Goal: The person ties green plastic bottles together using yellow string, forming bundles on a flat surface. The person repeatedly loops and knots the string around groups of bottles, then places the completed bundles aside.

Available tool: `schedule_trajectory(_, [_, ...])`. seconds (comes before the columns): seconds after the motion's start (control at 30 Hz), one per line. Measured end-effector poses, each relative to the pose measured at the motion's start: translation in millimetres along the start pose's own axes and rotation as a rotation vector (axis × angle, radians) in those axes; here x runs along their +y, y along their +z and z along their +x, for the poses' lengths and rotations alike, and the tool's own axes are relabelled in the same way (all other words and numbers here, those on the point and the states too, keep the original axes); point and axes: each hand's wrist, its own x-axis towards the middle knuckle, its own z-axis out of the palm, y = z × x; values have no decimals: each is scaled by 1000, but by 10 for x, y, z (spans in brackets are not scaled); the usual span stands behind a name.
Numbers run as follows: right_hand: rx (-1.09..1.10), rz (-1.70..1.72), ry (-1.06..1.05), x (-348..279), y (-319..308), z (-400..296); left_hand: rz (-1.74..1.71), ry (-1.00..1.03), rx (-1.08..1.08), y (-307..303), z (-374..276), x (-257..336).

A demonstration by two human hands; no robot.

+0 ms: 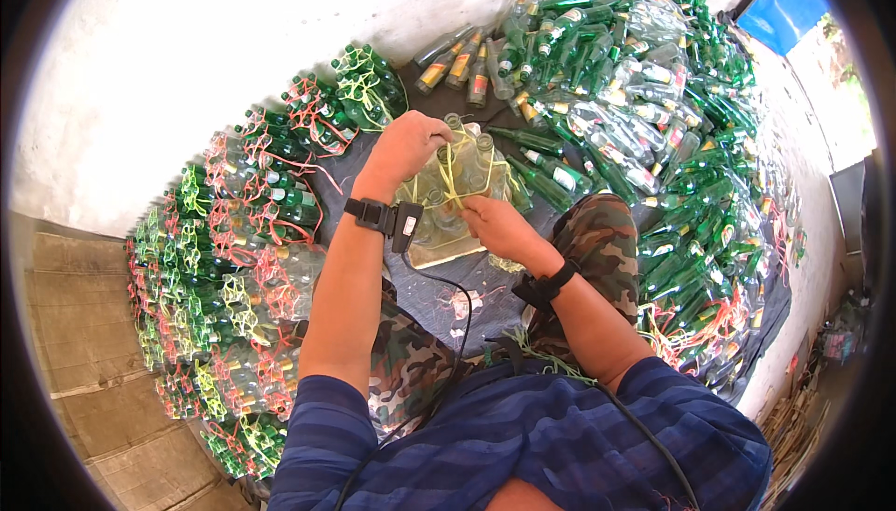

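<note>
A bundle of clear glass bottles [483, 168] stands upright on a pale board [448, 253] before me, with yellow plastic twine [449, 169] running around and between the necks. My left hand [413, 138] is closed at the bundle's far left side, its fingertips pinching twine near a bottle neck. My right hand [498, 222] pinches the twine at the near side, thumb and forefinger together. Black straps sit on both wrists, and a small black device with a cable is on the left one. The bottles' lower parts are partly hidden by the hands and twine.
Loose green and clear bottles [658, 112] lie in a large heap at the right. Bundles tied with red and yellow twine [259, 231] stand along the left. A white wall [231, 14] rises behind, and cardboard [91, 343] lies at the lower left.
</note>
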Motion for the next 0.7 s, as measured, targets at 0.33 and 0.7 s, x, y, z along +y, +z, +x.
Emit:
schedule_trajectory(0.33, [30, -44, -50, -1, 8, -6, 4, 5, -45, -12, 45, 26])
schedule_trajectory(0.7, [49, -71, -61, -13, -17, -32, -48, -51, -13, 35, 80, 105])
